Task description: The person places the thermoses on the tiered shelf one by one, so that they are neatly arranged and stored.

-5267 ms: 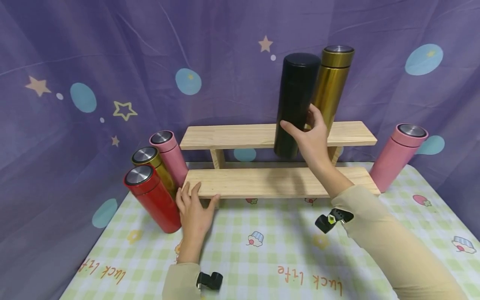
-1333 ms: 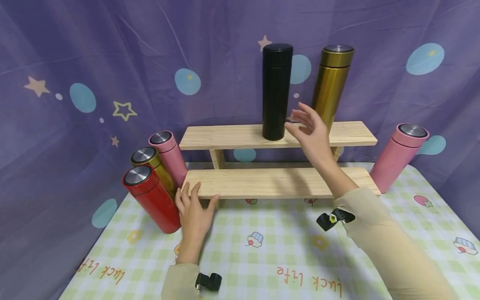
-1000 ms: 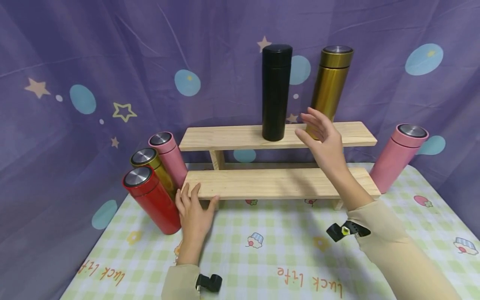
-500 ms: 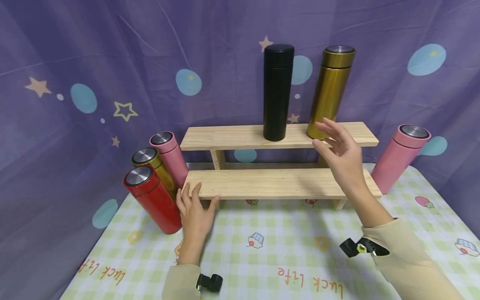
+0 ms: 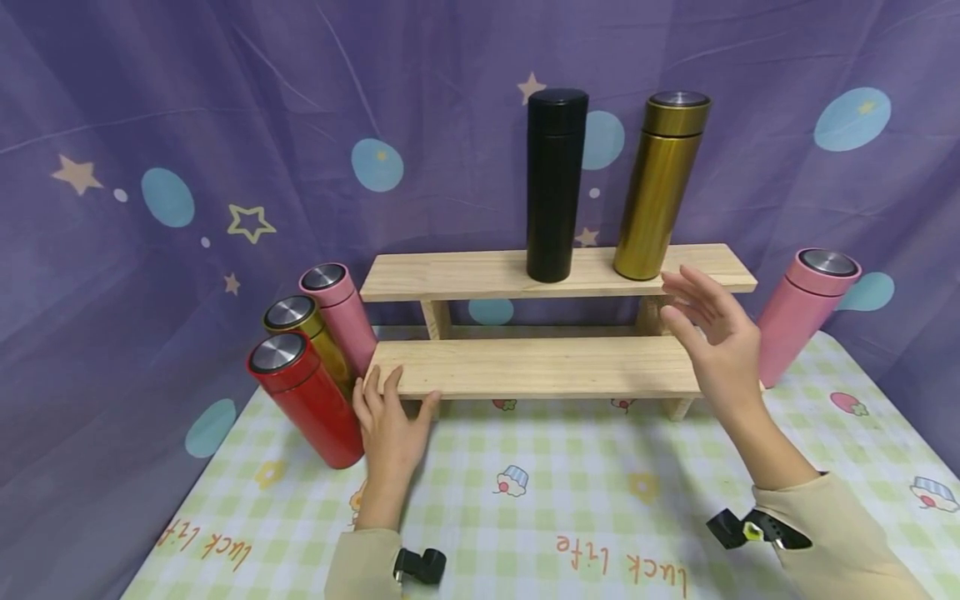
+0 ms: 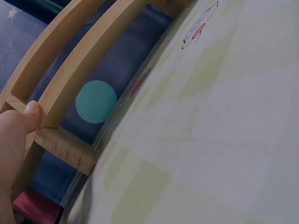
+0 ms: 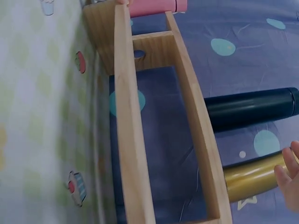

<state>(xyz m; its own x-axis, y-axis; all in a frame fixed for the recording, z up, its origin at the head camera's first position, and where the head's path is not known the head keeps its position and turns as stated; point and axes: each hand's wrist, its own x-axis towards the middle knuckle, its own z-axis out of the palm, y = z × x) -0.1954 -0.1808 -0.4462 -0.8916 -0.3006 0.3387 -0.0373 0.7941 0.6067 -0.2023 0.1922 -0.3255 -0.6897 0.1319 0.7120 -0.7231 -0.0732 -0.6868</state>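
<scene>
In the head view my left hand [image 5: 392, 425] holds the front left corner of a two-tier wooden shelf [image 5: 540, 367], fingers over the lower plank; the thumb [image 6: 32, 112] meets its front edge in the left wrist view. My right hand [image 5: 720, 346] holds nothing, fingers loosely bent, over the lower tier's right end. It partly covers a pink thermos bottle [image 5: 806, 308] standing at the right. On the upper tier stand a black thermos bottle [image 5: 557, 187] and, to its right, a tall gold thermos bottle [image 5: 660, 187].
Left of the shelf stand a red thermos bottle [image 5: 311, 408], a shorter gold one [image 5: 311, 329] and another pink one [image 5: 341, 308], close together. A checked cloth [image 5: 525, 533] covers the table. A purple curtain [image 5: 450, 83] hangs behind.
The black bottle, earlier in my right hand, now stands on the upper tier, released. My right hand has moved right and down, away from it. My left hand has stayed put.
</scene>
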